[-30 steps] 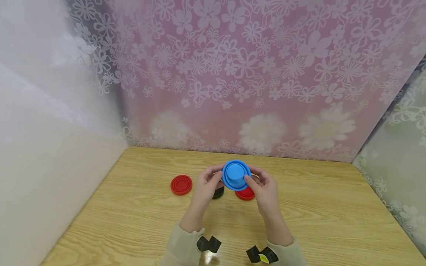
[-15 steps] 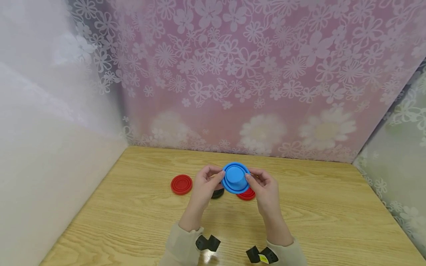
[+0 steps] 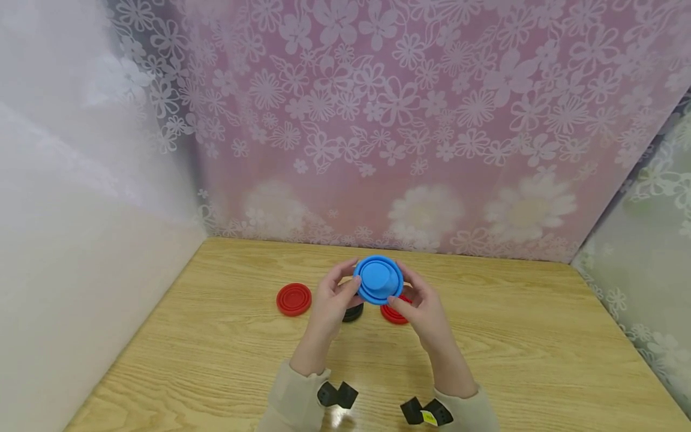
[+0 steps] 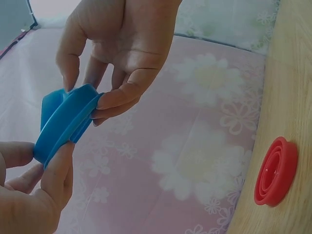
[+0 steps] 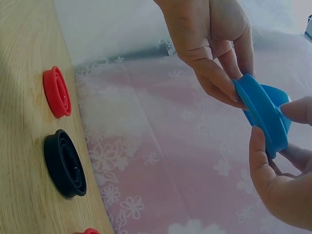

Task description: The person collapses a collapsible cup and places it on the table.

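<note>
A blue collapsible silicone cup (image 3: 376,278) is raised above the table, partly folded, its round base facing the head camera and its rings tilted. My left hand (image 3: 330,306) pinches its left rim between thumb and fingers. My right hand (image 3: 429,315) grips the right side, with the thumb at the lower right rim and the fingers behind. In the left wrist view the cup (image 4: 68,124) appears edge-on between the left hand (image 4: 39,195) and the right hand (image 4: 124,46). The right wrist view also shows the cup (image 5: 263,114) from the side, with the inner folds mostly hidden.
On the wooden table (image 3: 227,360) lie a flat red ringed disc (image 3: 294,299) at left, a black one (image 5: 66,163) partly behind my left hand, and another red one (image 4: 276,171) under the cup. Floral-patterned walls (image 3: 351,120) enclose the back and sides.
The cup has shifted slightly up and left, and its base now tips toward the upper left. My right thumb has moved from the raised middle down to the lower right rim.
</note>
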A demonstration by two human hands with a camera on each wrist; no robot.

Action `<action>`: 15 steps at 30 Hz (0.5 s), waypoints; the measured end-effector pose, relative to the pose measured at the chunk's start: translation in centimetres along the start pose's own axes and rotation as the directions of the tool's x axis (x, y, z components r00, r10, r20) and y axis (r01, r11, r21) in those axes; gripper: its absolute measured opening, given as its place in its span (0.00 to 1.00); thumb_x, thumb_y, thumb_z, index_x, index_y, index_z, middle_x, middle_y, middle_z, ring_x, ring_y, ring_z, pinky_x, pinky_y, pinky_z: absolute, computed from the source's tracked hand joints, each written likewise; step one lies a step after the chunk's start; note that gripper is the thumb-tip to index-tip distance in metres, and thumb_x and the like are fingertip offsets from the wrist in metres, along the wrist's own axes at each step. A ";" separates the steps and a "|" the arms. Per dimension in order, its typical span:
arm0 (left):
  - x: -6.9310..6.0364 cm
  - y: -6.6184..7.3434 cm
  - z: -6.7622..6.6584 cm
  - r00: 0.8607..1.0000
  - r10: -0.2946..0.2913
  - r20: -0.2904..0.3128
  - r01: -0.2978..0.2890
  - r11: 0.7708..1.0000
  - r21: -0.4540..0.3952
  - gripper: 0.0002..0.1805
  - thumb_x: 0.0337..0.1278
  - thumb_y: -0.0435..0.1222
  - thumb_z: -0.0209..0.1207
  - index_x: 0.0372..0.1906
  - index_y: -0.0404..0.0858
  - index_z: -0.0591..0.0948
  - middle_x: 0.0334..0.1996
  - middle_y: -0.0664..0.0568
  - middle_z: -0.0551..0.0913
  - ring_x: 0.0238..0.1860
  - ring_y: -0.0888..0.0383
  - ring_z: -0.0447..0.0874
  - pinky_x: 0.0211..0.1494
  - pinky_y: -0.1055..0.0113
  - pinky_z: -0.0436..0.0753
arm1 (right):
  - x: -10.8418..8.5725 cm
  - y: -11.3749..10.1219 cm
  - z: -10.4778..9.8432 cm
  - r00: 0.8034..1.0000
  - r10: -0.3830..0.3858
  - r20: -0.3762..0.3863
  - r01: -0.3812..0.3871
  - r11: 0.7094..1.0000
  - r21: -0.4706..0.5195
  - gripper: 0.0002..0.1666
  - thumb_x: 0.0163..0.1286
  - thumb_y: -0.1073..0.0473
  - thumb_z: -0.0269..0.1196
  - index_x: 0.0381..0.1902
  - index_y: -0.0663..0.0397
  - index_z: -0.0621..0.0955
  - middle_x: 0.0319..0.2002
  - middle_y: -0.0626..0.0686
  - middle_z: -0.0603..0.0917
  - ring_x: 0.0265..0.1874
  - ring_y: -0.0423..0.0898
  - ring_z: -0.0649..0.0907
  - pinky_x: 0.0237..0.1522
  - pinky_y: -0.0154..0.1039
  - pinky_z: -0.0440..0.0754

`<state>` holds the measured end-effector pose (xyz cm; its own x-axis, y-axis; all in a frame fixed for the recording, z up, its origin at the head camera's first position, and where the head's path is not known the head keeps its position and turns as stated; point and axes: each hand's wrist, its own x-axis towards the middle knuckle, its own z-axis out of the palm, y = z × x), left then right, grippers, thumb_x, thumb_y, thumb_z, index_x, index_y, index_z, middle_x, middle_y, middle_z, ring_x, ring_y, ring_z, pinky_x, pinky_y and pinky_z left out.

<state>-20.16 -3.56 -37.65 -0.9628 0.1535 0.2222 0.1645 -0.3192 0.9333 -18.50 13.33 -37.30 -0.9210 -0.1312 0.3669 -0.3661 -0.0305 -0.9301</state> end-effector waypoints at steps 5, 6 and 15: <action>0.0 0.0 -0.1 1.000 0.000 0.027 0.001 1.000 -0.008 0.21 0.61 0.32 0.49 0.59 0.32 0.67 0.44 0.43 0.70 0.40 0.58 0.80 0.39 0.64 0.79 | 0.1 -0.2 0.2 0.999 0.032 -0.021 -0.031 0.998 0.049 0.34 0.55 0.78 0.57 0.60 0.70 0.62 0.51 0.62 0.69 0.41 0.42 0.78 0.39 0.35 0.78; 0.0 0.0 -0.1 1.000 0.000 0.029 0.001 1.000 -0.012 0.21 0.61 0.32 0.49 0.59 0.32 0.67 0.44 0.43 0.70 0.40 0.58 0.79 0.40 0.64 0.79 | 0.1 -0.2 0.2 0.999 0.039 -0.030 -0.037 0.997 0.063 0.33 0.54 0.78 0.57 0.59 0.70 0.63 0.50 0.61 0.69 0.41 0.42 0.78 0.39 0.35 0.78; 0.1 0.1 -0.2 1.000 0.025 -0.019 -0.025 0.999 -0.024 0.17 0.60 0.33 0.50 0.51 0.27 0.71 0.48 0.40 0.72 0.40 0.56 0.80 0.41 0.61 0.78 | 0.0 -0.2 0.2 0.984 0.082 -0.156 -0.060 0.988 0.143 0.22 0.56 0.78 0.56 0.50 0.75 0.68 0.43 0.49 0.76 0.39 0.42 0.79 0.39 0.33 0.78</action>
<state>-20.28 -3.78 -37.60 -0.9623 0.1277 0.2401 0.1838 -0.3451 0.9204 -18.42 13.15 -37.11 -0.9574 0.0229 0.2880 -0.2878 -0.1640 -0.9436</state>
